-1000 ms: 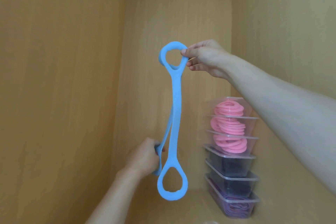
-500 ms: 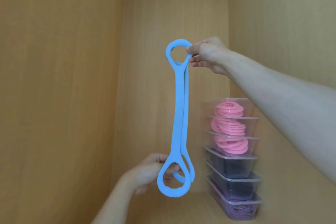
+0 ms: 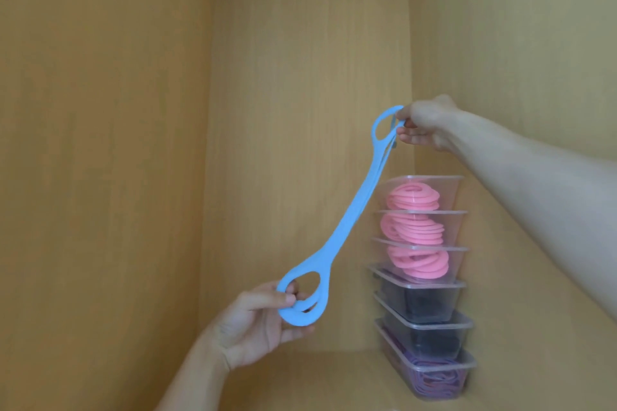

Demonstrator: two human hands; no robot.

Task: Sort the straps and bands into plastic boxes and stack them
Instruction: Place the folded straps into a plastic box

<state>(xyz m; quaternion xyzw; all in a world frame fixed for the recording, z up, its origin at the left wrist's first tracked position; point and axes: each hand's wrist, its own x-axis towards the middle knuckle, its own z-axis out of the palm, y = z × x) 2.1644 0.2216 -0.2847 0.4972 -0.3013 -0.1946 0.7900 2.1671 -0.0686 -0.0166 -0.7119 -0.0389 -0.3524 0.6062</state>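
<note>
A light blue stretch band (image 3: 347, 213) with a loop at each end, folded double, hangs slanted in the air inside a wooden cupboard. My right hand (image 3: 425, 125) pinches its upper loops, up and to the right. My left hand (image 3: 258, 320) pinches the lower loops between thumb and fingers, low and to the left. Behind the band, in the right back corner, stands a stack of clear plastic boxes (image 3: 422, 280). Its three upper boxes hold pink bands (image 3: 414, 230), two below hold dark ones, and the bottom box holds purple ones (image 3: 434, 384).
Wooden cupboard walls close in on the left (image 3: 100, 177), back (image 3: 300, 110) and right (image 3: 517, 43). The cupboard floor (image 3: 300, 384) stretches left of the box stack.
The band has tilted from upright to slanted: my right hand moved right and lower with the top loops, and my left hand now pinches the bottom loops further left.
</note>
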